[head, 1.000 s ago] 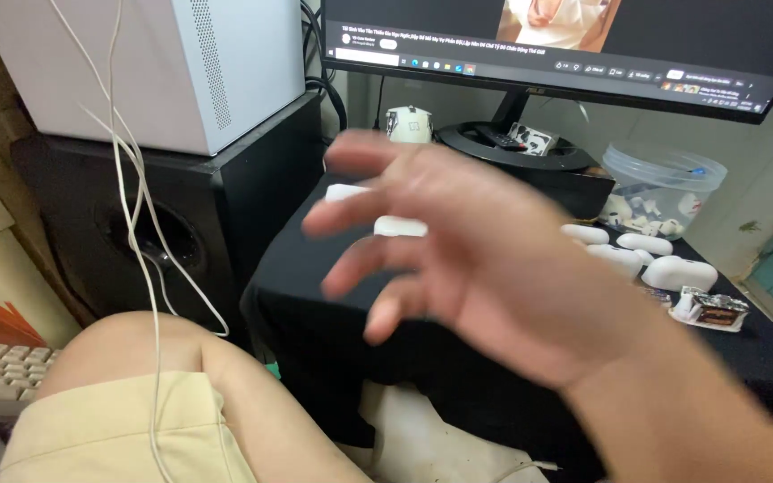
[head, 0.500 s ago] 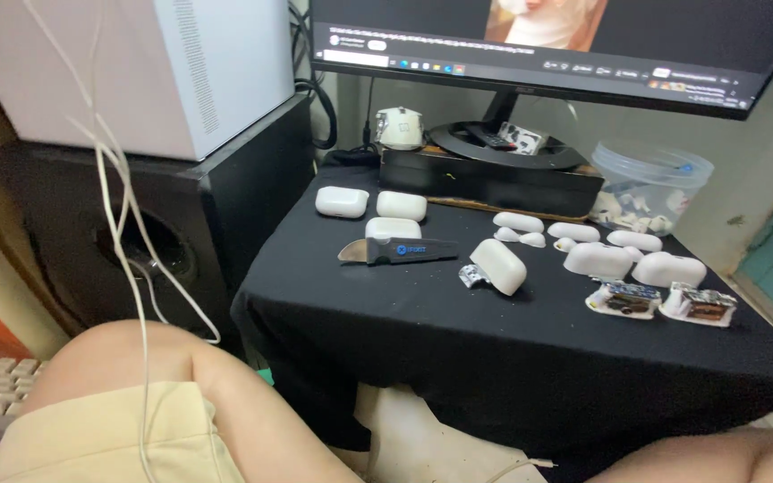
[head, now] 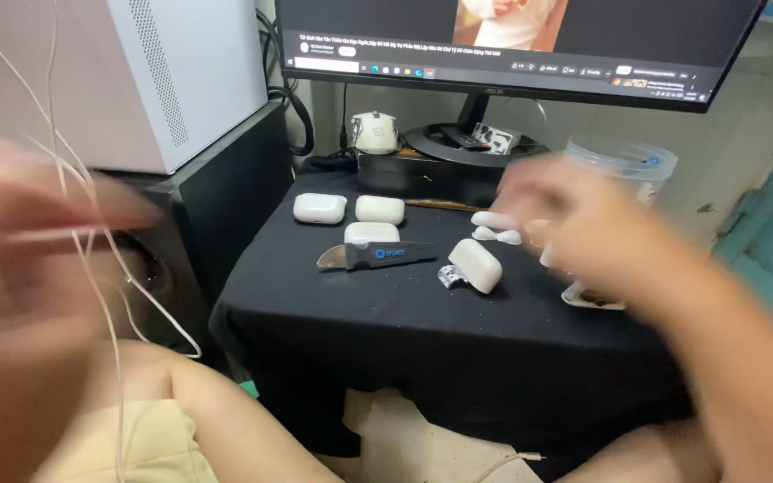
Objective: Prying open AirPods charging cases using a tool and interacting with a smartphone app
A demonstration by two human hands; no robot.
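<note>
Right hand comes in from the right of frame, blurred, fingers spread loosely over the white earbud cases at centre right, holding nothing that can be seen. Left hand is a blur at the left edge; grip can't be told. A white oval charging case lies on the black tablecloth, just right of the metal pry tool.
</note>
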